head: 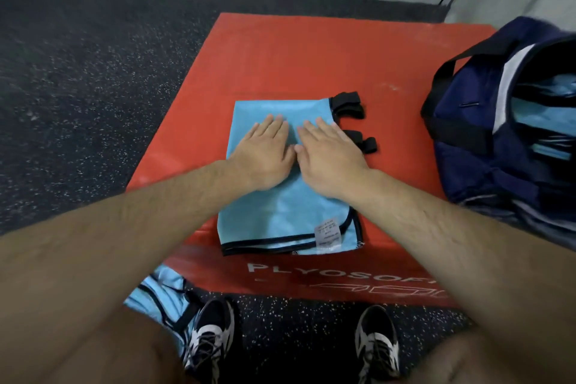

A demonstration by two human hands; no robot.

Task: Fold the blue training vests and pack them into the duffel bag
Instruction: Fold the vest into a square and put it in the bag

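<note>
On the red box (280, 50), both hands' straight fingers (274, 126) press the folded vest (280, 212) flat.

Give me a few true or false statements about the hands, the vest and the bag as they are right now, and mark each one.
1. The left hand and right hand lie flat on the folded vest. True.
2. The folded vest lies on a wooden table. False: it lies on the red box.
3. The duffel bag is zipped shut. False: it gapes open, with blue fabric showing inside.
4. A second vest lies on the floor beside the left shoe. True.
</note>
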